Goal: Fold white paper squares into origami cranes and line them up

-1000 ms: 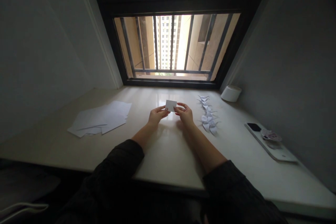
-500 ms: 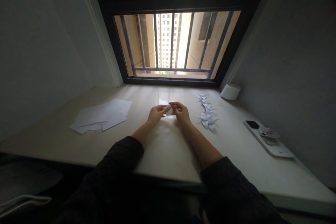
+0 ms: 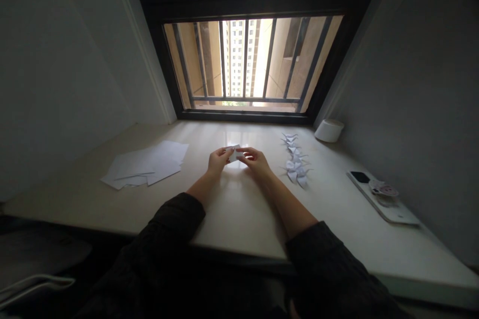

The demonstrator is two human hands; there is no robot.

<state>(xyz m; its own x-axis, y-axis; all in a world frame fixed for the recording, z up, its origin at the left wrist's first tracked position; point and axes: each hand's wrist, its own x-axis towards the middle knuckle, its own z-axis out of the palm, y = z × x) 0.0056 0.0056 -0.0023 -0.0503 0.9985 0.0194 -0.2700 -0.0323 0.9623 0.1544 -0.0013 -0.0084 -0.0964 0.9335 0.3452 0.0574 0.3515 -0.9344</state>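
A small folded piece of white paper (image 3: 235, 155) is held up between my two hands, just above the pale sill. My left hand (image 3: 219, 160) pinches its left side, thumb on the near face. From the right, the thumb and fingers of my right hand (image 3: 255, 160) grip the paper's other edge. The fingers partly cover the folds. To the right of my hands stands a row of several folded paper cranes (image 3: 295, 159). Flat white sheets (image 3: 149, 163) lie overlapping on the left.
A phone (image 3: 385, 199) with a round grip on its back lies at the right. Behind it, a white cup-like object (image 3: 329, 130) stands in the corner by the wall. A dark-framed window (image 3: 243, 117) with bars borders the sill's far side.
The folded paper has turned and shifted slightly left, now tilted with a brighter face showing. My right fingers have moved left along it; both hands still hold it.
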